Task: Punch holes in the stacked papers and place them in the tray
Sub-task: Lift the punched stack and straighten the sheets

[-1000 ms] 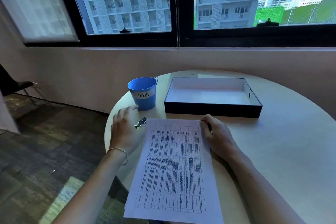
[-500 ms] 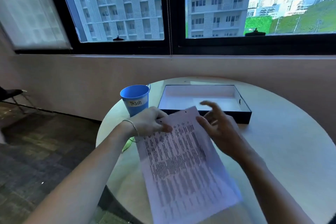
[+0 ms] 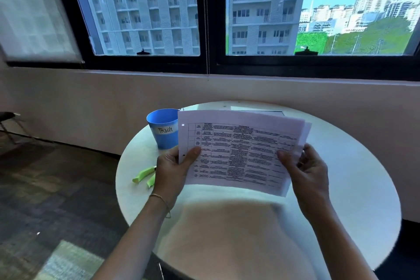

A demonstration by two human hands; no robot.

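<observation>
Over the round table [image 3: 341, 188], at centre frame, the papers [image 3: 241, 152] were held up sideways, likely to square them for the tray [image 3: 261, 111] they almost hid. The left hand [image 3: 172, 170] and right hand [image 3: 311, 173] each gripped a side edge, thumb in front. The green punch [image 3: 143, 174] lay at left.

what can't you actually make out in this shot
Tray, head view: nearly all behind the held papers; only a sliver of far rim shows.
Print on the papers: too small and blurred to read.
Sheet count: overlapping edges, cannot tell.
Green-handled tool: one end behind the left hand.
Right hand: its fingers are behind the papers.
</observation>
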